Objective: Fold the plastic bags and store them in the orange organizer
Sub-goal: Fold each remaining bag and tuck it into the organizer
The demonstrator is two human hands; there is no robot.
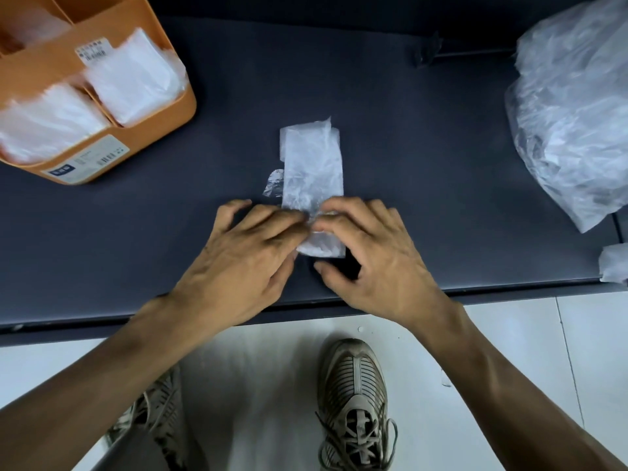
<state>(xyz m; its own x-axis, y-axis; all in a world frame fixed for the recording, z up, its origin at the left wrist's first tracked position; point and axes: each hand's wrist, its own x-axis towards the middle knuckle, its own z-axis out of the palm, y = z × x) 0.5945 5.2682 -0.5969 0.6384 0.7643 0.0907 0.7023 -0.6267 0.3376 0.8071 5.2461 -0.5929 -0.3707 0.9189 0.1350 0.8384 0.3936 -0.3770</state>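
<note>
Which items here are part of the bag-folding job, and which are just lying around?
Part of the job:
- folded bag strip, gripped by left hand and right hand
- orange organizer holding folded bags
- pile of loose bags

Just there:
- dark table
- shoes
- black clip

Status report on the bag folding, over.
Left hand and right hand both pinch the folded bag strip at its near end. Orange organizer part-filled. Nothing in the way.

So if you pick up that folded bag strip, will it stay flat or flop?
The folded bag strip probably flops: it is thin, crinkly film. It looks very light, and a loose flap sticks out at its side, so the folds may spring open once both hands let go.
</note>
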